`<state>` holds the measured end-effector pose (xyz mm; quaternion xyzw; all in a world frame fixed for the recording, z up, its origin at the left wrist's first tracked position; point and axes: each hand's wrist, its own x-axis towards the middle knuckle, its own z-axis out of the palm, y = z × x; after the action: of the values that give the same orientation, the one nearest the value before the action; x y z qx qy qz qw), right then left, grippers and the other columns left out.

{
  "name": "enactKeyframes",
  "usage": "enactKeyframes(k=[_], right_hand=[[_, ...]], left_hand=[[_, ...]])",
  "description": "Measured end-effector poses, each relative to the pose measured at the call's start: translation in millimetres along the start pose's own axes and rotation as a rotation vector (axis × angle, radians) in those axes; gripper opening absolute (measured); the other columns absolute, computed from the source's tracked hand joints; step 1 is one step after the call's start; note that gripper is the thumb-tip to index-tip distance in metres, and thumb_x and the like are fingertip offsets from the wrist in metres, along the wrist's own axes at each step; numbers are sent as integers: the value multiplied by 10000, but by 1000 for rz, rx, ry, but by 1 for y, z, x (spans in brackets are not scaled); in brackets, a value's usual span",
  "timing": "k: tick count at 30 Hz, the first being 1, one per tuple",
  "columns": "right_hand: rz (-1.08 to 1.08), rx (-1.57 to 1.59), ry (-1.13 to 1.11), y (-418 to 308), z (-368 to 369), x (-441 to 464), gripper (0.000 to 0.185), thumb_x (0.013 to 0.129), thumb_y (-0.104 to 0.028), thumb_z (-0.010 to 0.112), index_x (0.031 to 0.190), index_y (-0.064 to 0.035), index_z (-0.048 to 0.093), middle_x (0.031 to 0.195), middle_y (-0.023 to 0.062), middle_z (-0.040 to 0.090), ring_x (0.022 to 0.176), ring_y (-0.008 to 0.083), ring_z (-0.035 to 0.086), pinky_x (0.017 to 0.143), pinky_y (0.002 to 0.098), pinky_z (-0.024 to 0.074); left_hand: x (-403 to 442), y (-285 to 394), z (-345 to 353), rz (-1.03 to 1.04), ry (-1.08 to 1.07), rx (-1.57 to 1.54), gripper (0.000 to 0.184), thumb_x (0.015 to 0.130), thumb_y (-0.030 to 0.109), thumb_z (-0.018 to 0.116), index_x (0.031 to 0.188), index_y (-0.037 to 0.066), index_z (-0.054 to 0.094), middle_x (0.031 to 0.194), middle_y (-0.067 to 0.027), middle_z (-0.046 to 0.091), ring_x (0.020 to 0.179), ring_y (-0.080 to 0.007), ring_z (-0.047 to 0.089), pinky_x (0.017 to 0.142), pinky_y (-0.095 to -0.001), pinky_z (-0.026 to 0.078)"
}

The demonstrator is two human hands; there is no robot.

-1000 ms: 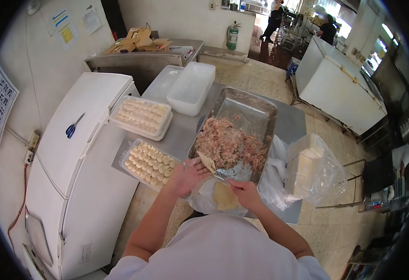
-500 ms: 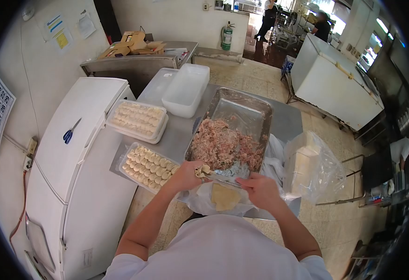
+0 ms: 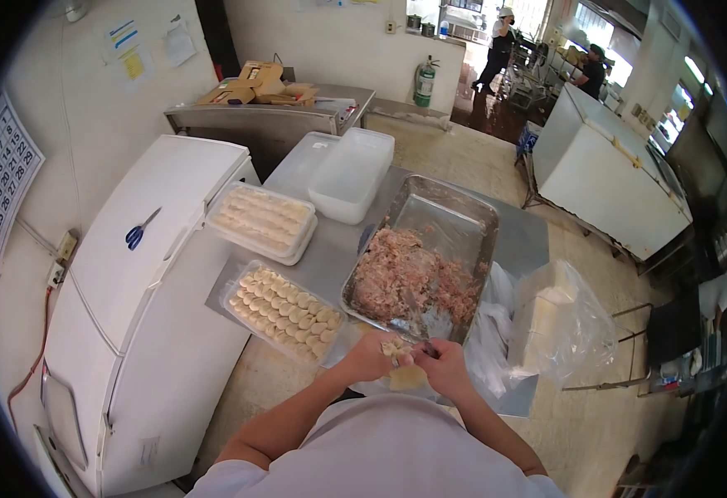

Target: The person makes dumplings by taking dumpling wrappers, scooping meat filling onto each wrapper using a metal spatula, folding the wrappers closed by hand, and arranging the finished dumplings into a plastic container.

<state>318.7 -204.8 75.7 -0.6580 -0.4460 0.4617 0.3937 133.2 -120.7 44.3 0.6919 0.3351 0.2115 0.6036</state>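
My left hand point(image 3: 367, 357) is closed around a partly folded dumpling point(image 3: 396, 352) just in front of the metal tray. Against it, my right hand point(image 3: 448, 370) grips the dark handle of a narrow spatula point(image 3: 430, 347), whose blade points toward the tray. Some fingers of both hands are hidden. Pink minced meat filling point(image 3: 401, 278) fills the near left part of the deep metal tray point(image 3: 489, 217). Below my hands lies a stack of pale dough wrappers point(image 3: 408, 379). Left of my left hand, a plastic container point(image 3: 232, 309) holds rows of folded dumplings point(image 3: 289, 312).
A lidded container of dumplings point(image 3: 260, 217) and a translucent bin point(image 3: 351, 178) stand farther back. To the right sits a plastic bag point(image 3: 552, 319) with pale blocks. Blue scissors point(image 3: 139, 232) lie on a white freezer point(image 3: 152, 199). Two people are in the background.
Both hands have come closer together, the right one moving in beside the dumpling with the spatula. The camera view has shifted, so the tray and containers appear lower and farther right.
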Motion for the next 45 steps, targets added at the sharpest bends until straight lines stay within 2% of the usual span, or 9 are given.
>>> enactKeyframes(k=[6,9,12,15,20,25,27,30,45], right_hand=[[-31,-55,-75,-5,6,10,177,906,-161,726,900,15,736,707,-4,627,661,61,511,585,270,420],[-42,-23,-42,-9,10,15,192,912,-162,716,944,25,744,726,-5,642,669,57,521,595,268,434],[-18,25,-13,-11,12,18,202,919,-160,707,971,32,744,738,-10,652,674,54,537,607,261,446],[5,-3,-16,-12,15,19,192,924,-156,698,957,30,738,740,-14,656,681,50,548,623,252,450],[86,-11,-70,-12,31,19,170,924,-138,688,906,27,725,745,-16,656,694,46,547,643,245,448],[83,-26,-90,-2,51,25,167,931,-133,684,893,27,718,740,-16,651,681,45,536,625,242,435],[85,-15,-92,-5,58,26,167,935,-133,683,898,27,717,737,-16,649,673,45,532,617,242,430],[94,-14,-103,-5,70,29,167,938,-132,685,913,29,720,737,-17,650,667,44,529,607,243,427],[146,46,-14,10,106,29,175,943,-117,679,994,46,716,776,26,685,694,72,588,646,246,466]], left_hand=[[-7,-8,1,201,-30,86,334,873,315,831,1016,33,725,819,-47,704,784,-155,641,714,-317,517],[-14,-1,-11,-162,-110,-110,282,906,284,792,963,18,717,737,-60,661,730,-155,633,696,-350,523],[-19,-17,-24,-192,-27,-59,278,927,303,770,915,30,718,738,-64,673,665,-158,617,635,-358,509],[-24,-33,-40,-50,169,87,322,962,319,730,857,15,715,668,-25,598,637,-125,562,574,-305,455],[-33,-32,-94,-448,491,-24,221,926,243,734,903,23,735,765,-77,660,726,-167,650,687,-356,518],[-37,-80,-209,-317,853,130,283,897,94,628,1164,16,680,859,-161,718,782,-240,701,742,-389,547],[-41,-88,-259,-454,725,197,466,899,302,741,1183,-54,640,1038,-243,704,960,-352,703,848,-425,536],[-25,-132,-301,-323,815,401,413,873,236,738,1199,-5,661,1092,-248,686,1033,-390,674,896,-454,528],[-7,-114,-307,-474,631,960,274,888,337,712,981,86,772,1143,-173,647,1058,-358,651,911,-454,535]])
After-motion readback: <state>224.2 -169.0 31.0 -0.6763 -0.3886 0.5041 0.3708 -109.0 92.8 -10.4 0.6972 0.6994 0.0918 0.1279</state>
